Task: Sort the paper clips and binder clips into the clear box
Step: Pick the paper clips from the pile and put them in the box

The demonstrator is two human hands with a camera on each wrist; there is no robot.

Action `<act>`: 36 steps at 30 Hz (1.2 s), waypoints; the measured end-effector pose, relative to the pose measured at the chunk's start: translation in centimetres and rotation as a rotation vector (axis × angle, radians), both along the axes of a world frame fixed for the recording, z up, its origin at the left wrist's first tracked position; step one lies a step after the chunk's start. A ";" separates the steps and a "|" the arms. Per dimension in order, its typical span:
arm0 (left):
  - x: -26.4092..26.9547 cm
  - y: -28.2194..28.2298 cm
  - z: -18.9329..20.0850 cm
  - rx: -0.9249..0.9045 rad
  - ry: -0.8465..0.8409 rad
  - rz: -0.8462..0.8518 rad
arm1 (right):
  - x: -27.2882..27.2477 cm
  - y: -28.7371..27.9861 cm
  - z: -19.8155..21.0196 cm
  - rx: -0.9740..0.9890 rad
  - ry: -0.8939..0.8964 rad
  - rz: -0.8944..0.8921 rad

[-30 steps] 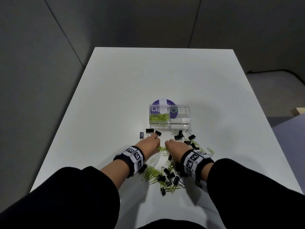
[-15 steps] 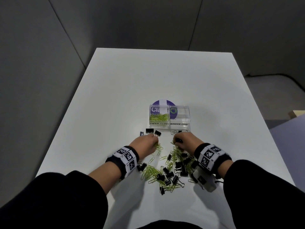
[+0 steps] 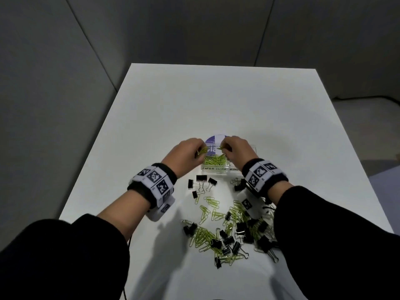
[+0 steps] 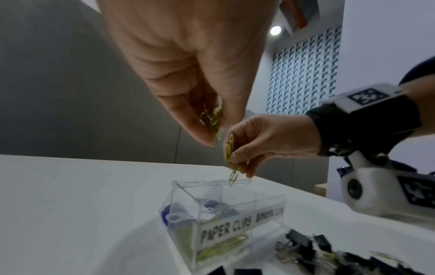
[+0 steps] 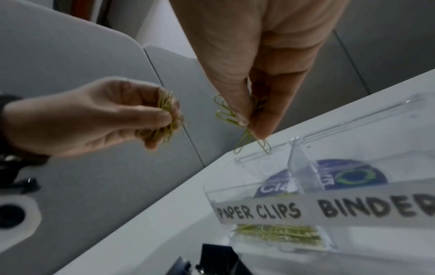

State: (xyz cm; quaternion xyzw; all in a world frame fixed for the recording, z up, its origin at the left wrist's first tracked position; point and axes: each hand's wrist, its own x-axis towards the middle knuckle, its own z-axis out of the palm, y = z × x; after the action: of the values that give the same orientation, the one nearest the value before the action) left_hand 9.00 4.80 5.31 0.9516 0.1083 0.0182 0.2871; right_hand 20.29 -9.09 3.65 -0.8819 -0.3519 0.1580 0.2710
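Both hands, left hand (image 3: 187,154) and right hand (image 3: 234,150), pinch yellow-green wire paper clips (image 5: 244,128) over the clear plastic two-compartment box (image 3: 249,169); its binder compartment looks empty, and many black binder clips (image 3: 242,231) wait near the white table's (image 3: 151,118) front edge.

Left hand (image 3: 187,153) raised, fingers (image 4: 188,119) pinched, right hand (image 3: 236,151) alike

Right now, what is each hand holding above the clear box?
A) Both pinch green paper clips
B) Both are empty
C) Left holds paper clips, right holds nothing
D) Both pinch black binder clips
A: the left hand and right hand each pinch green paper clips above the clear box.
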 end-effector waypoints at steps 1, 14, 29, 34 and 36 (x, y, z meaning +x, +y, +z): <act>0.7 0.2 0.0 0.015 0.016 0.007 | 0.2 0.6 -0.4 -0.037 -0.002 0.014; 6.2 -0.4 -3.4 0.238 0.248 -0.223 | 0.2 -4.3 -1.8 -0.047 0.002 0.036; -2.4 -1.9 -3.8 0.210 0.165 -0.197 | -1.1 -16.2 -3.6 -0.546 0.158 -0.109; -7.7 -2.4 -5.3 0.153 0.427 -0.237 | -3.6 -19.9 -4.4 -0.623 0.312 -0.077; -9.7 -2.6 -6.0 0.077 0.557 -0.244 | -4.9 -21.0 -4.7 -0.660 0.341 -0.049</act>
State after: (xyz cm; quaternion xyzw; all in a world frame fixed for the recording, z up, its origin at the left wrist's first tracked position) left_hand -0.67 2.21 -0.73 0.9362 0.0669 -0.2740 0.2099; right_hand 15.41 -30.09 -1.02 -0.8911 -0.2105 0.4008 0.0305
